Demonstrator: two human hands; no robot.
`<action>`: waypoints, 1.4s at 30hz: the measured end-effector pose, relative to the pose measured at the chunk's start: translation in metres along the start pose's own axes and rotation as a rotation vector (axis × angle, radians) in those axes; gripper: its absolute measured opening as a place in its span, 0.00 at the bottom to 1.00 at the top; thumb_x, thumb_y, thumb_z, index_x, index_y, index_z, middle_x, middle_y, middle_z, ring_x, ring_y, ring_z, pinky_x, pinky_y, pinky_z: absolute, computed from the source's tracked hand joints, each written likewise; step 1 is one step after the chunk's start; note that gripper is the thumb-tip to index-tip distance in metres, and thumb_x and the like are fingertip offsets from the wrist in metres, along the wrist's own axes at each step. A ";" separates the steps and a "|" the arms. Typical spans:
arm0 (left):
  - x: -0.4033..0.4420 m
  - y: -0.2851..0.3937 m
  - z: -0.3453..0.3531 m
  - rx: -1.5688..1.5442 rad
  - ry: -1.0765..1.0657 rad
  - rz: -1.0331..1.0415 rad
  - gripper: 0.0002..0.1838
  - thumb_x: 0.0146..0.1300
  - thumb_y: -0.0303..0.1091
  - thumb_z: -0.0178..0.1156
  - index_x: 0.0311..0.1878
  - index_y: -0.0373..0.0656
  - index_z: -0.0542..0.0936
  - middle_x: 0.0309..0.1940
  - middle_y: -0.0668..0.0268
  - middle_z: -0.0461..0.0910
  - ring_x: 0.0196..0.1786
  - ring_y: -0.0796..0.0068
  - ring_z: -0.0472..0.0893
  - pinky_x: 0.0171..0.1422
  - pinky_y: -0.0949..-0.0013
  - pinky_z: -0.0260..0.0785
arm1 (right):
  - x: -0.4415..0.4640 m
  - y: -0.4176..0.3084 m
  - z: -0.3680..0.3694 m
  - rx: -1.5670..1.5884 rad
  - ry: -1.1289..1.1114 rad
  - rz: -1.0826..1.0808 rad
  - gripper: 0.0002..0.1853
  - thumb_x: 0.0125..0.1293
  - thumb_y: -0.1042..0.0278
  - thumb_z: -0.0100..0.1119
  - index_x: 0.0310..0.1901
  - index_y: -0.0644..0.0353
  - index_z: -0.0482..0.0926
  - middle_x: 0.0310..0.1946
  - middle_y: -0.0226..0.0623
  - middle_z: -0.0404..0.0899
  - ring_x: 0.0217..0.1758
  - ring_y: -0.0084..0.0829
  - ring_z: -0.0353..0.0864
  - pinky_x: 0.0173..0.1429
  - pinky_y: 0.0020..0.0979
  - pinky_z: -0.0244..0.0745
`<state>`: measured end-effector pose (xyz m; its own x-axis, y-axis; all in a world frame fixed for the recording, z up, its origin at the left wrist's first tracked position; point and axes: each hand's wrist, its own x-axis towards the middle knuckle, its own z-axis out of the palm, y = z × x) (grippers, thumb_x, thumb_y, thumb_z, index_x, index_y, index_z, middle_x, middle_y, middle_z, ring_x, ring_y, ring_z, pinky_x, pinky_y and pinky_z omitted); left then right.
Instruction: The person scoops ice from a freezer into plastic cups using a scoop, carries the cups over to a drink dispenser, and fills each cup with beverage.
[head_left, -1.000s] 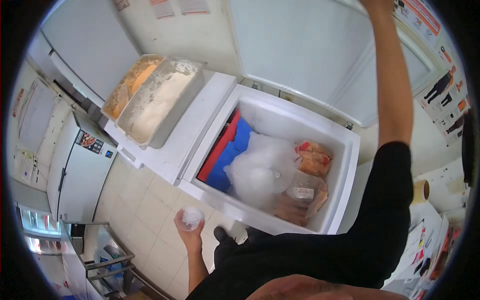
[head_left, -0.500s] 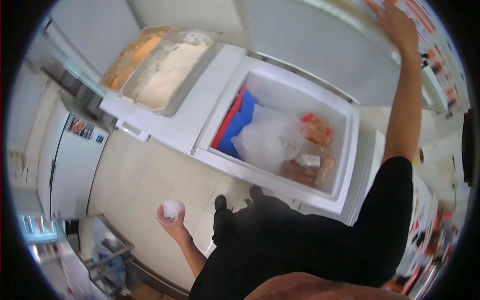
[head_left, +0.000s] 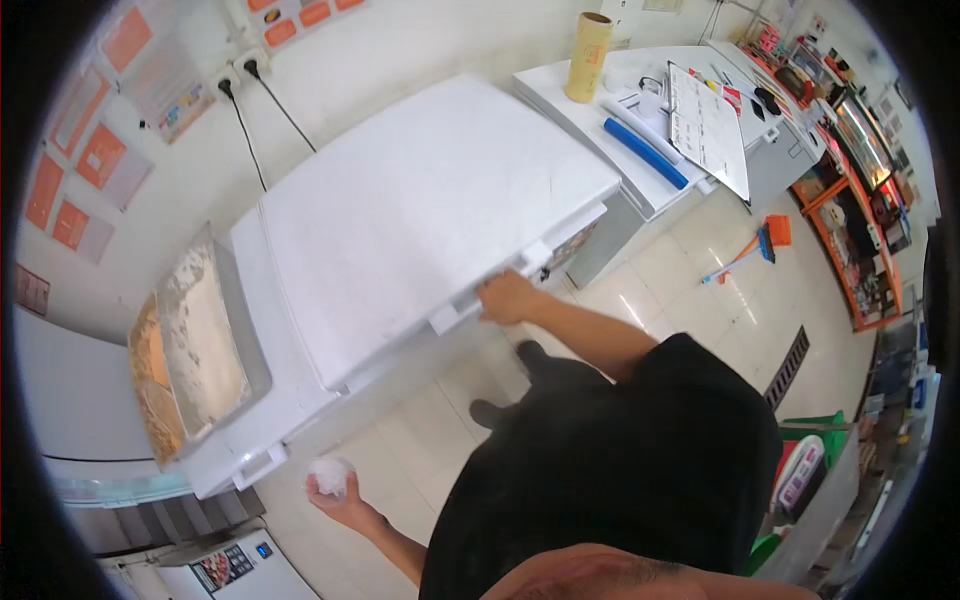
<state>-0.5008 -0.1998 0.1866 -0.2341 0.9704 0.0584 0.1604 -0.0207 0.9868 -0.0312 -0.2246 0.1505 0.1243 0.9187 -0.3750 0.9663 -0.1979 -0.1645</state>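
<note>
My left hand (head_left: 343,500) is wrapped round a clear cup of ice (head_left: 331,478), held over the floor at the lower left. The white lid (head_left: 440,190) of the chest freezer lies down flat, hiding the inside. At the lid's front edge, my right hand (head_left: 508,297) has its fingers curled on the white handle (head_left: 455,316). Two metal trays, one with pale powder (head_left: 208,340) and one with orange powder (head_left: 152,365), rest on the freezer's left end.
Beyond the freezer, a white counter (head_left: 560,85) bears a yellow roll (head_left: 588,58), a blue roll (head_left: 645,153) and a whiteboard (head_left: 708,130). A broom and orange dustpan (head_left: 778,230) are on the floor (head_left: 680,260). Shelves (head_left: 850,250) line the far right.
My right hand has come down from the raised lid's edge to the front handle. The lid has closed over the bags inside. The view has turned right; my left hand still holds the cup.
</note>
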 end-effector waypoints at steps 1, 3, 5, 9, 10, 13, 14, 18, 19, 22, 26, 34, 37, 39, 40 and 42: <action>-0.001 0.001 0.008 0.019 -0.033 0.009 0.42 0.53 0.17 0.71 0.73 0.39 0.66 0.68 0.56 0.69 0.70 0.57 0.70 0.78 0.54 0.62 | 0.007 0.007 0.026 0.042 0.027 0.000 0.33 0.70 0.41 0.62 0.61 0.65 0.78 0.56 0.54 0.82 0.66 0.52 0.78 0.71 0.52 0.68; -0.006 0.007 0.026 -0.006 -0.117 0.008 0.43 0.51 0.16 0.71 0.72 0.39 0.66 0.67 0.56 0.69 0.69 0.58 0.71 0.77 0.55 0.62 | 0.003 0.009 0.069 0.152 0.045 -0.012 0.35 0.70 0.43 0.63 0.65 0.66 0.75 0.59 0.56 0.80 0.69 0.53 0.75 0.74 0.53 0.67; -0.023 0.012 0.067 -0.110 -0.225 -0.038 0.44 0.49 0.15 0.72 0.72 0.39 0.66 0.67 0.57 0.69 0.69 0.59 0.71 0.77 0.56 0.63 | -0.016 0.015 0.074 0.344 0.035 -0.043 0.35 0.69 0.47 0.65 0.69 0.65 0.72 0.63 0.56 0.77 0.71 0.53 0.73 0.75 0.51 0.66; -0.070 0.014 0.173 -0.007 -0.527 0.015 0.46 0.48 0.17 0.75 0.72 0.39 0.67 0.65 0.58 0.70 0.68 0.60 0.72 0.75 0.57 0.65 | -0.094 0.052 0.054 0.865 0.102 -0.181 0.35 0.68 0.59 0.68 0.73 0.62 0.68 0.70 0.53 0.72 0.74 0.50 0.71 0.74 0.47 0.70; -0.089 0.026 0.206 0.066 -0.627 0.055 0.45 0.48 0.17 0.76 0.72 0.39 0.67 0.64 0.59 0.71 0.68 0.60 0.72 0.74 0.57 0.65 | -0.116 0.068 0.051 0.984 0.136 -0.233 0.36 0.67 0.63 0.69 0.74 0.61 0.66 0.72 0.52 0.70 0.75 0.49 0.70 0.73 0.46 0.71; -0.158 0.049 0.300 0.061 -0.930 0.084 0.45 0.47 0.21 0.78 0.70 0.39 0.68 0.64 0.59 0.71 0.67 0.60 0.73 0.72 0.57 0.68 | -0.197 0.112 0.033 1.324 0.192 -0.129 0.39 0.66 0.72 0.68 0.76 0.61 0.62 0.72 0.49 0.69 0.76 0.44 0.69 0.74 0.43 0.72; -0.186 0.055 0.333 0.012 -1.028 0.071 0.45 0.46 0.23 0.80 0.70 0.39 0.68 0.64 0.59 0.72 0.67 0.60 0.74 0.71 0.57 0.69 | -0.219 0.132 0.032 1.372 0.255 -0.139 0.40 0.68 0.69 0.68 0.78 0.60 0.58 0.74 0.49 0.66 0.76 0.44 0.69 0.73 0.45 0.72; -0.298 0.069 0.447 0.025 -1.340 0.171 0.45 0.45 0.29 0.82 0.69 0.39 0.71 0.62 0.57 0.75 0.65 0.60 0.76 0.69 0.57 0.71 | -0.294 0.213 0.031 1.292 0.490 0.099 0.33 0.72 0.63 0.65 0.74 0.61 0.65 0.67 0.52 0.74 0.68 0.45 0.78 0.66 0.41 0.78; -0.324 0.073 0.474 0.056 -1.410 0.243 0.46 0.45 0.31 0.83 0.68 0.39 0.71 0.61 0.56 0.76 0.65 0.60 0.77 0.69 0.57 0.72 | -0.311 0.237 0.035 1.328 0.530 0.211 0.29 0.73 0.62 0.64 0.71 0.62 0.68 0.62 0.51 0.77 0.63 0.43 0.81 0.62 0.40 0.80; -0.398 0.093 0.547 0.101 -1.563 0.365 0.46 0.43 0.33 0.83 0.68 0.39 0.72 0.61 0.55 0.77 0.65 0.57 0.78 0.69 0.58 0.72 | -0.367 0.320 0.028 1.464 0.644 0.557 0.15 0.76 0.63 0.58 0.57 0.64 0.79 0.43 0.43 0.86 0.37 0.32 0.88 0.42 0.34 0.84; -0.450 0.120 0.612 0.131 -1.720 0.454 0.48 0.42 0.33 0.83 0.70 0.40 0.71 0.62 0.54 0.77 0.66 0.54 0.78 0.70 0.57 0.71 | -0.405 0.394 0.026 1.477 0.696 0.610 0.13 0.75 0.67 0.57 0.56 0.63 0.81 0.40 0.41 0.87 0.35 0.30 0.87 0.35 0.33 0.82; -0.482 0.155 0.786 0.002 -2.034 0.397 0.44 0.51 0.37 0.80 0.71 0.41 0.71 0.67 0.54 0.74 0.71 0.56 0.74 0.71 0.59 0.70 | -0.391 0.560 0.005 1.112 0.873 0.794 0.11 0.74 0.65 0.60 0.45 0.66 0.84 0.39 0.55 0.86 0.42 0.52 0.88 0.47 0.41 0.80; -0.445 0.193 0.889 0.024 -1.854 0.559 0.37 0.54 0.35 0.78 0.68 0.43 0.74 0.66 0.55 0.74 0.69 0.56 0.74 0.68 0.58 0.72 | -0.380 0.646 -0.033 0.921 0.929 0.827 0.12 0.75 0.63 0.60 0.45 0.65 0.84 0.39 0.55 0.86 0.43 0.54 0.87 0.48 0.42 0.79; -0.412 0.198 0.969 0.081 -1.442 0.699 0.30 0.56 0.33 0.76 0.63 0.43 0.78 0.65 0.56 0.75 0.67 0.57 0.75 0.69 0.55 0.70 | -0.359 0.712 -0.062 0.788 0.927 0.836 0.12 0.75 0.63 0.59 0.46 0.65 0.84 0.38 0.54 0.86 0.43 0.55 0.86 0.48 0.43 0.79; -0.392 0.207 1.001 0.149 -1.295 0.815 0.27 0.57 0.34 0.75 0.61 0.45 0.79 0.65 0.55 0.75 0.69 0.54 0.73 0.72 0.53 0.67 | -0.347 0.741 -0.085 0.781 0.916 0.792 0.12 0.76 0.63 0.58 0.46 0.64 0.84 0.38 0.54 0.86 0.43 0.56 0.86 0.47 0.44 0.79; -0.369 0.232 1.052 0.369 -1.110 0.933 0.24 0.58 0.35 0.74 0.58 0.47 0.81 0.68 0.53 0.72 0.72 0.49 0.69 0.76 0.49 0.61 | -0.314 0.796 -0.123 0.710 0.922 0.750 0.12 0.76 0.62 0.58 0.44 0.63 0.83 0.37 0.54 0.86 0.42 0.55 0.86 0.46 0.44 0.78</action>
<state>0.6310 -0.3100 0.2349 0.8878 0.3296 0.3212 0.1043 -0.8238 0.5572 0.7271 -0.6289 0.2498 0.9296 0.3525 0.1074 0.3165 -0.6144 -0.7228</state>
